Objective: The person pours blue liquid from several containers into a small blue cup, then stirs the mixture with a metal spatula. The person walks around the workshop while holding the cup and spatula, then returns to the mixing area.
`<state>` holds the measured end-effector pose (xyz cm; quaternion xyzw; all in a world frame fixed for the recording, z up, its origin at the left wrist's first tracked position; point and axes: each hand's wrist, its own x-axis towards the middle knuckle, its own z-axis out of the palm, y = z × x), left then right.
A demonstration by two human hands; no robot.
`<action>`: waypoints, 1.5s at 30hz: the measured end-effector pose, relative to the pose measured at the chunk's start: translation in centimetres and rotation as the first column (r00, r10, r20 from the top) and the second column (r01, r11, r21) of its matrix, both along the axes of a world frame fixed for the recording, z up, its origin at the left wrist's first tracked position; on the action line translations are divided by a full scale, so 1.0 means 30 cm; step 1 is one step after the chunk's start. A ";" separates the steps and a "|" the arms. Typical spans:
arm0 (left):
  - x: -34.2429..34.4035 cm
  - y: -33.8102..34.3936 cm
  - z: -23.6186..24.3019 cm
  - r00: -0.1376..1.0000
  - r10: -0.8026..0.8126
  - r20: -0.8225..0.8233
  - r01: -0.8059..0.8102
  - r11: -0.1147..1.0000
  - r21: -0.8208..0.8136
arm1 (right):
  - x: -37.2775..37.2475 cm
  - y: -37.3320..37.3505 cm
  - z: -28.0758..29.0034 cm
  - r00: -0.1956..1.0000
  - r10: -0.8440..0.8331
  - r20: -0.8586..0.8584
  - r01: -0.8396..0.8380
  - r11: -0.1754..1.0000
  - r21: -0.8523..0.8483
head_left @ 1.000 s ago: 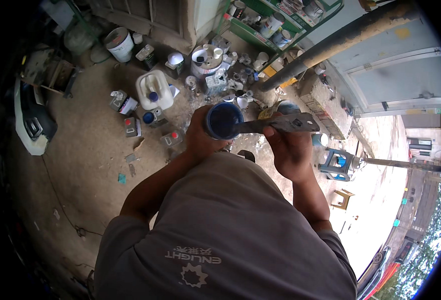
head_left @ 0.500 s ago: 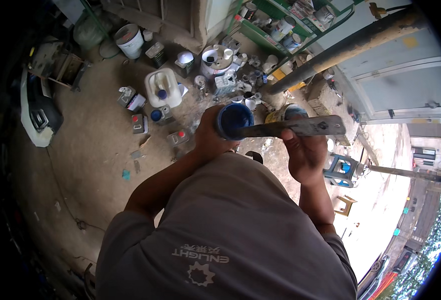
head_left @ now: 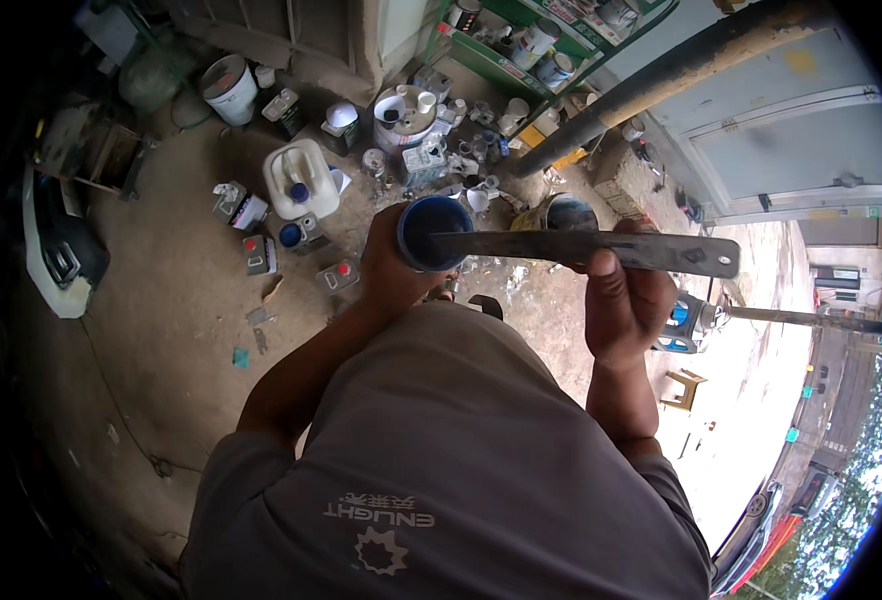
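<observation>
My left hand [head_left: 385, 268] is wrapped round a blue cup [head_left: 403, 232], its mouth facing up and its inside dark blue. In my right hand [head_left: 629, 305] is a long, flat, dark stirring stick [head_left: 551, 246], gripped between thumb and fingers. The stick lies nearly level, with its far left end at or inside the cup's mouth and its rounded, holed end past my right hand. Just beyond the stick shows an open, paint-stained can [head_left: 571, 209], partly covered by the stick and my hand; what it rests on is hidden.
Ahead on the floor stand a white jerrycan [head_left: 301, 180], several tins, a white bucket [head_left: 229, 90] and a drum [head_left: 403, 120] topped with cups. A green shelf [head_left: 506, 70] with cans and a slanting pole [head_left: 661, 85] are beyond. A stool [head_left: 683, 388] stands at right; a car bumper [head_left: 61, 245] lies left.
My right hand has drawn the stirring stick rightward, away from the cup, and more of its length shows. My left hand still holds the cup. The whole view has shifted slightly.
</observation>
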<state>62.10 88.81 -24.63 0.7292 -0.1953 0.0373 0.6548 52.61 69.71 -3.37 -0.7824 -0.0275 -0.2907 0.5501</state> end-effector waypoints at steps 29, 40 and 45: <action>0.050 -0.039 0.034 0.993 -0.087 0.082 0.088 0.996 -0.008 | -0.234 -0.118 0.236 0.776 -0.095 0.623 -0.025 0.983 0.181; 0.149 -0.155 -0.022 0.997 -0.063 0.054 0.060 0.997 0.055 | -0.074 -0.327 -0.029 0.913 -0.179 0.366 -0.023 0.874 0.485; 0.200 -0.225 -0.176 0.999 -0.047 -0.019 0.047 0.999 0.002 | 0.095 -0.503 -0.324 0.964 -0.219 -0.151 0.260 0.659 0.705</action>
